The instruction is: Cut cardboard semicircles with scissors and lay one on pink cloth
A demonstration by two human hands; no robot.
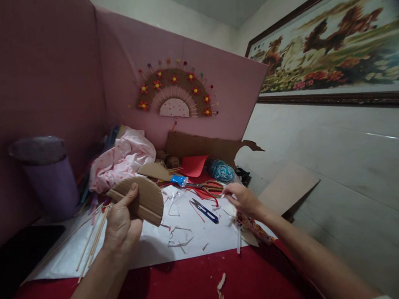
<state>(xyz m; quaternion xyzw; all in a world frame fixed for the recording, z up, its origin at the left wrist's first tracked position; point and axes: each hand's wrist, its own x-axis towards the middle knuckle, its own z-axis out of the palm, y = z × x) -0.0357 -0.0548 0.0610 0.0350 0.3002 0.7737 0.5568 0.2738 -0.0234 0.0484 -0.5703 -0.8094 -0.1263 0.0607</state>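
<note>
My left hand (122, 222) grips a half-round piece of cardboard (148, 200), thumb on its front face, above the white sheet (155, 249). On the right, my right hand (244, 200) has its fingers pinched together; a small pale bit shows at the tips, too small to name. Just left of those fingers lie scissors with orange handles (213, 185). Dark blue thread snips (206, 211) rest on the sheet between my hands. Below my right hand is a flower-patterned object (257, 231), partly hidden by my wrist. Another half-round cardboard piece (154, 171) lies behind the held one.
Thin sticks (94, 243) lie at left near a purple bin (50, 179). Pink dotted cloth (124, 155), red paper (193, 166) and blue yarn (221, 170) sit at the back. A decorated cardboard arch (166, 82) is on the pink panel (236, 89). Scraps litter the sheet.
</note>
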